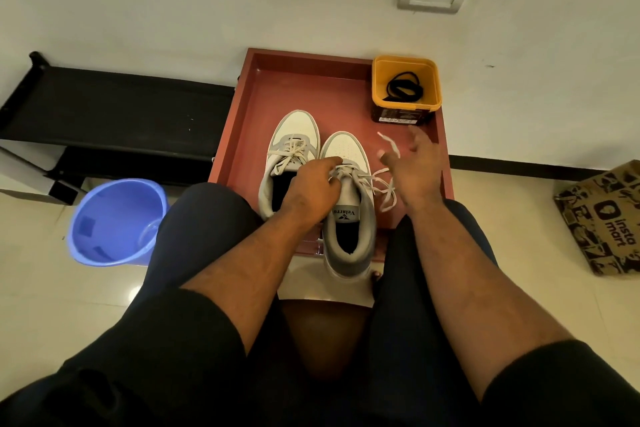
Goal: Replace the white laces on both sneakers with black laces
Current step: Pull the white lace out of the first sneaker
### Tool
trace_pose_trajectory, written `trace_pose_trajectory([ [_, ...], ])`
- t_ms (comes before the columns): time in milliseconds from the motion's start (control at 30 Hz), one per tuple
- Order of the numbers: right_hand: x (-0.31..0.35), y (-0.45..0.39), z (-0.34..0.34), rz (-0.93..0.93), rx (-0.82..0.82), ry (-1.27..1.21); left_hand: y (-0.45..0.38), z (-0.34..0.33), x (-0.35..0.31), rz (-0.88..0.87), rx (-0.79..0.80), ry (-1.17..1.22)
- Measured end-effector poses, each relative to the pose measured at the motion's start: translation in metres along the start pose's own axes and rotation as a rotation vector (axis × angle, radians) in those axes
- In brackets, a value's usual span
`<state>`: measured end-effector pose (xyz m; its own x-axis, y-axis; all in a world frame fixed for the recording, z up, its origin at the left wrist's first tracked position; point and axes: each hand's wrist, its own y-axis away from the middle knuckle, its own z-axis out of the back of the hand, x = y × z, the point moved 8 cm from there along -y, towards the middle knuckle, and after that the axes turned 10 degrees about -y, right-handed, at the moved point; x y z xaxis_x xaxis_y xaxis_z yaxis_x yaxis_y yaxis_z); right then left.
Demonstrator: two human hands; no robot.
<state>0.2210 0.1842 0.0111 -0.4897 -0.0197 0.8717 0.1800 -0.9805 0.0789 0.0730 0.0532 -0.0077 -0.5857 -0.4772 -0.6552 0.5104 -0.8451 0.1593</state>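
Observation:
Two white and grey sneakers stand side by side on a red tray [249,114]. The left sneaker [289,149] has its white lace tied. My left hand [313,185] holds the right sneaker [349,211] at its tongue and upper lacing, fingers curled over it. That shoe's white lace [382,184] is untied and hangs loose to the right. My right hand [414,166] is blurred beside the shoe, pinching one end of this lace and lifting it. Black laces [403,87] lie coiled in a yellow tub [379,80] at the tray's back right corner.
A blue plastic bucket [116,222] stands on the tiled floor to the left. A black low rack [114,104] runs along the wall. A printed paper bag [604,218] sits at the right. My knees flank the tray's near edge.

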Motion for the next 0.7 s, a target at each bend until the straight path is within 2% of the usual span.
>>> trace_pose_trajectory([
  [67,0.009,0.01,-0.009,0.092,0.1,0.166,0.002,-0.005,-0.015,-0.115,0.024,-0.19],
  [133,0.013,0.021,-0.021,0.158,0.212,0.188,0.003,-0.014,-0.026,-0.196,0.071,-0.375],
  [233,0.004,0.031,-0.038,0.093,0.408,0.158,-0.003,-0.017,-0.029,-0.194,0.093,-0.504],
  [433,0.009,0.034,-0.041,0.04,0.481,0.141,-0.008,-0.019,-0.038,-0.222,0.01,-0.659],
  [533,0.007,0.033,-0.042,0.031,0.487,0.14,-0.011,-0.02,-0.037,-0.225,0.0,-0.606],
  [600,0.003,0.031,-0.041,0.012,0.47,0.111,-0.011,-0.016,-0.031,-0.186,-0.042,-0.432],
  [700,0.002,0.031,-0.04,0.005,0.455,0.101,-0.008,0.001,-0.015,-0.046,-0.206,-0.145],
])
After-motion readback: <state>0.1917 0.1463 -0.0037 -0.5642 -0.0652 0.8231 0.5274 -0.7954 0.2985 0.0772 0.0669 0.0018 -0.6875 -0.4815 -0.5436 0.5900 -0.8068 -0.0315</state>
